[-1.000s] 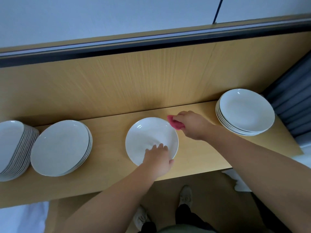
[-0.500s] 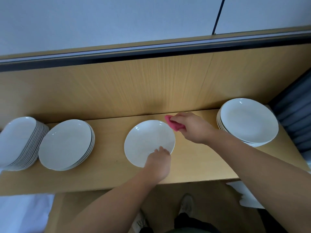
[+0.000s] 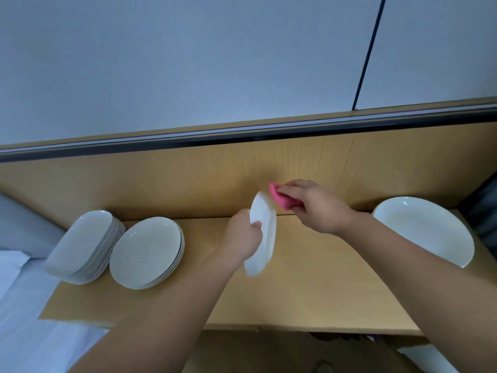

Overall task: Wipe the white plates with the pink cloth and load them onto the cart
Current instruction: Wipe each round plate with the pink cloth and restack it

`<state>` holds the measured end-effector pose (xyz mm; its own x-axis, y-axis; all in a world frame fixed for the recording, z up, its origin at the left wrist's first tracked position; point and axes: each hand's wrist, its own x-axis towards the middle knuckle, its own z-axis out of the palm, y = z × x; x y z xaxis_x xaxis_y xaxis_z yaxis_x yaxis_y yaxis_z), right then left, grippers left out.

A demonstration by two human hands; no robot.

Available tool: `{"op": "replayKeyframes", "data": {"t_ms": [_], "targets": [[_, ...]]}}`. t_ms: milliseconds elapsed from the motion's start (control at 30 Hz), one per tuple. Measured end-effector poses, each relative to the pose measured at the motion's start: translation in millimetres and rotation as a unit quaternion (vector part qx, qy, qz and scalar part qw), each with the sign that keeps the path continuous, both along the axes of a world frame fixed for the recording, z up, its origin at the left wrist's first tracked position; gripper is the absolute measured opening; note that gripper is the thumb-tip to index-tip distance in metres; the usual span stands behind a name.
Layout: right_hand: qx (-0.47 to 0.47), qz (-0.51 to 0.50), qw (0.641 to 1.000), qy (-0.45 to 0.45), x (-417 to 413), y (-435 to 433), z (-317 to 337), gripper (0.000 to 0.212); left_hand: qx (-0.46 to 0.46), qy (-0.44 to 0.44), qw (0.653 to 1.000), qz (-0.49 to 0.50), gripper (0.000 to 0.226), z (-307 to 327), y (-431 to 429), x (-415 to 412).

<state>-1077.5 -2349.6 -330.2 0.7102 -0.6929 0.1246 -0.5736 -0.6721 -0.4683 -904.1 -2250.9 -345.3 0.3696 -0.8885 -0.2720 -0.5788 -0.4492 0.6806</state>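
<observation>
My left hand (image 3: 243,236) grips a white plate (image 3: 265,232) by its rim and holds it tilted almost on edge above the wooden shelf (image 3: 309,292). My right hand (image 3: 314,205) is closed around the pink cloth (image 3: 281,197), which touches the plate's upper right rim. A stack of white plates (image 3: 427,230) sits on the shelf at the right. Two more stacks stand at the left: round plates (image 3: 146,251) and, beyond them, a taller stack of oblong plates (image 3: 83,244). No cart shows in this view.
A wooden back panel (image 3: 188,181) rises behind the shelf, topped by a dark rail (image 3: 242,135) and a pale wall. White fabric (image 3: 24,319) lies at the lower left. Something dark (image 3: 484,211) stands past the shelf's right end.
The plate lay flat on the shelf with my left hand on its near rim; now it is lifted and tipped on edge. The cloth hand rose with it. The view tilted upward.
</observation>
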Motion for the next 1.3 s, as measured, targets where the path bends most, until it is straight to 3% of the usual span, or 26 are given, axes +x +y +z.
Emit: {"op": "replayKeyframes", "data": {"t_ms": [133, 333, 433, 600, 800, 1000, 1133, 1300], "targets": [[0.007, 0.007, 1.000, 0.013, 7, 2, -1, 0.056, -0.016, 0.132, 0.989, 0.059, 0.022, -3, 7, 10], [0.019, 0.029, 0.999, 0.037, 33, 10, -15, 0.054, 0.007, 0.172, 0.983, 0.063, 0.026, -14, 23, 25], [0.026, 0.050, 0.997, 0.050, 53, 13, -24, 0.054, 0.000, 0.156, 0.987, 0.045, 0.024, -13, 27, 36], [0.024, 0.091, 0.993, 0.076, 90, 15, -38, 0.057, 0.025, 0.035, 0.999, -0.020, 0.007, -11, 28, 58], [-0.033, 0.131, 0.982, 0.133, 122, 17, -56, 0.061, 0.049, -0.005, 0.998, -0.038, 0.020, -22, 37, 76], [-0.042, 0.166, 0.962, 0.210, 142, 15, -72, 0.068, 0.096, -0.014, 0.994, -0.041, 0.017, -32, 36, 92], [0.002, 0.149, 0.970, 0.190, 146, 2, -84, 0.067, 0.101, 0.012, 0.994, -0.030, 0.019, -35, 35, 100], [0.074, 0.112, 0.980, 0.146, 145, -13, -104, 0.062, 0.091, 0.046, 0.994, -0.028, 0.036, -43, 36, 109]]}}
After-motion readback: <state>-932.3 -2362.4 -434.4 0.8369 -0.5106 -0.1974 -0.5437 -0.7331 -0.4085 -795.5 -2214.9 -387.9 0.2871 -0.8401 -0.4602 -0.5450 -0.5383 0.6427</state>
